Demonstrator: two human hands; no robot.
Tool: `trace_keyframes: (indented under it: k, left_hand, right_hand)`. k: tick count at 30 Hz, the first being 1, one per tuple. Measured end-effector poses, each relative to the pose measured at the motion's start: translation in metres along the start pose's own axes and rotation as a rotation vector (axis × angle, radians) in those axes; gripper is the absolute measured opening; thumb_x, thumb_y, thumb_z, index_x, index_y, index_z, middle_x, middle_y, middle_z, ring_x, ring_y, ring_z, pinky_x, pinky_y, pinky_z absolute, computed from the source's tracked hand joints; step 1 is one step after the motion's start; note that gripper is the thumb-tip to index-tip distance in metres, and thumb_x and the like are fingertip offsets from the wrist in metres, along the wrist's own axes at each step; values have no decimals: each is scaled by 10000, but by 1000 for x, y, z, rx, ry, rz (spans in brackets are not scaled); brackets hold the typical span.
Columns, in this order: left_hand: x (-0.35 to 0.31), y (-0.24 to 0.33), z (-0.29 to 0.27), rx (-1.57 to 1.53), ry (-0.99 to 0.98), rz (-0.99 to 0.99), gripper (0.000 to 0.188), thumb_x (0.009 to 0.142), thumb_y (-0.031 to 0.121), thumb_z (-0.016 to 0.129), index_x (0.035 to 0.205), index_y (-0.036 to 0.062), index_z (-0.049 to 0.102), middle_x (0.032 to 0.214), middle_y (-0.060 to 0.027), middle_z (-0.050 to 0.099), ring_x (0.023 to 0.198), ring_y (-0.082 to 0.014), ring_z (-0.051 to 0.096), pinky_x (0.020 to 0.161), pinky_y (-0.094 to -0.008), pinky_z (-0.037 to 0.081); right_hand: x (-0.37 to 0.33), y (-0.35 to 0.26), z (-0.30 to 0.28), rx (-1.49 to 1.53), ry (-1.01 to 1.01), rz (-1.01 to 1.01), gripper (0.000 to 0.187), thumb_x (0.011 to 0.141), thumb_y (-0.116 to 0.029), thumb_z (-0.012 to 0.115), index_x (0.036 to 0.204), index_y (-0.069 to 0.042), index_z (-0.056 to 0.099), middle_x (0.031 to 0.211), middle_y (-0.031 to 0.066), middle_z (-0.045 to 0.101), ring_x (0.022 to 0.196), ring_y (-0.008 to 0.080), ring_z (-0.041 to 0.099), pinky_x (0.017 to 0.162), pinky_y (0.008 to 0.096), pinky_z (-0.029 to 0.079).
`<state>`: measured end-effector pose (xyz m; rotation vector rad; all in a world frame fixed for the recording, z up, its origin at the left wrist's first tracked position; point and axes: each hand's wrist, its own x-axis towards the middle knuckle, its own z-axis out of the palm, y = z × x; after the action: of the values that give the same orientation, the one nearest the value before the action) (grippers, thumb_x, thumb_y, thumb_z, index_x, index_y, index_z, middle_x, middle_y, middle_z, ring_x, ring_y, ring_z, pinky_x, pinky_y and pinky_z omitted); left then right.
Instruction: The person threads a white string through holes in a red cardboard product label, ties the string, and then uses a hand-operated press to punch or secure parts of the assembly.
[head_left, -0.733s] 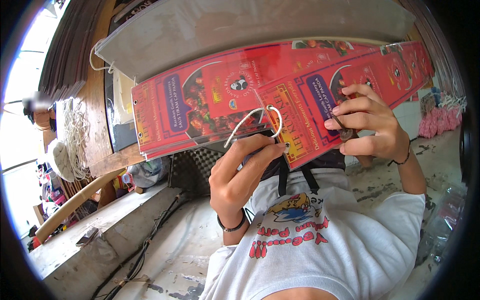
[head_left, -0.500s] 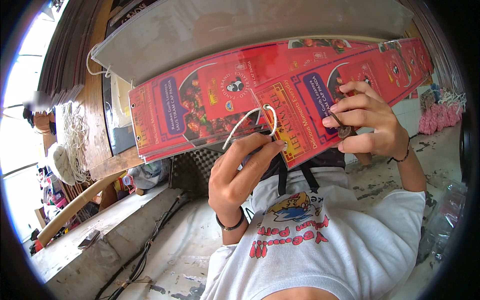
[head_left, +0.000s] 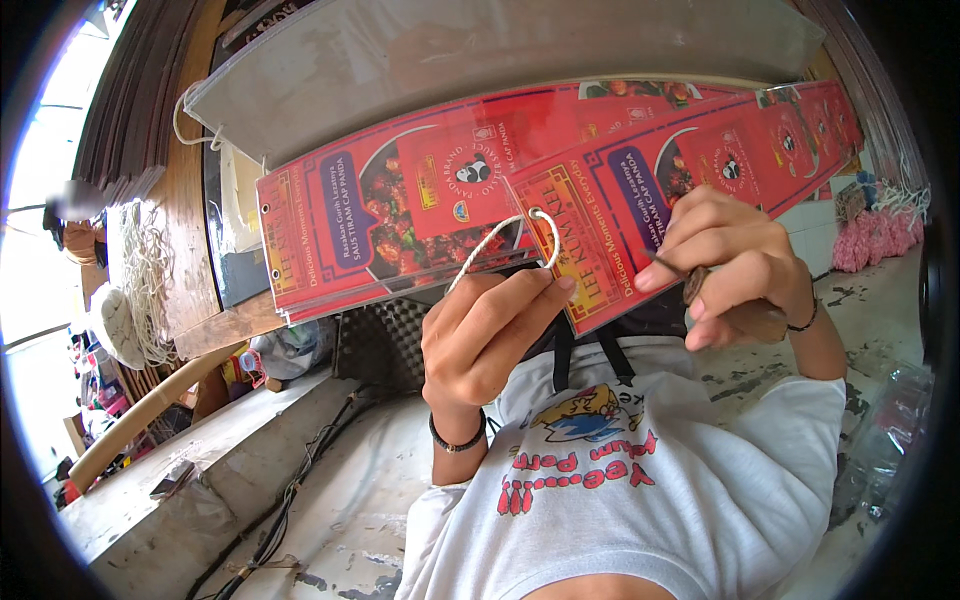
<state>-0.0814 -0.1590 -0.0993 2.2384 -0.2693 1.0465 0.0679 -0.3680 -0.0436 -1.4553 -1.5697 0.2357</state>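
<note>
The left hand (head_left: 490, 335) is pinching the front red card (head_left: 600, 225) by its corner, beside the looped white cord (head_left: 487, 250); the right hand's (head_left: 735, 265) fingers are gripping a dark, wooden-handled tool (head_left: 694, 286). Working neatly means keeping that corner steady, the tool's tip clear of skin

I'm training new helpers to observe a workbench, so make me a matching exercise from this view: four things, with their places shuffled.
1. White cord
2. Brown-handled tool
3. Pink bundle
4. Grey panel

A. Near the right edge of the picture
B. In the right hand
C. Across the top of the picture
D. Through a hole near the end of a red sheet

Pairs: 1-D, 2-B, 3-A, 4-C
</note>
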Motion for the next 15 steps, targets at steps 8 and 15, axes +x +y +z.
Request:
trace_keyframes:
  k: [8, 15]
  left_hand:
    - [4, 2, -5, -74, -50, -94, 336, 556, 36, 718, 890, 6, 738, 860, -68, 623, 687, -183, 611, 554, -296, 502]
    - [4, -2, -7, -78, -72, -89, 319, 580, 42, 708, 897, 20, 734, 849, -59, 624, 681, -180, 612, 554, -293, 500]
  right_hand:
    - [20, 1, 28, 7, 91, 107, 154, 738, -120, 747, 862, -47, 690, 865, 50, 605, 559, 133, 590, 454, 250, 442]
    - [22, 2, 25, 2, 31, 185, 91, 703, -103, 733, 771, -57, 694, 856, 36, 603, 548, 119, 577, 449, 248, 431]
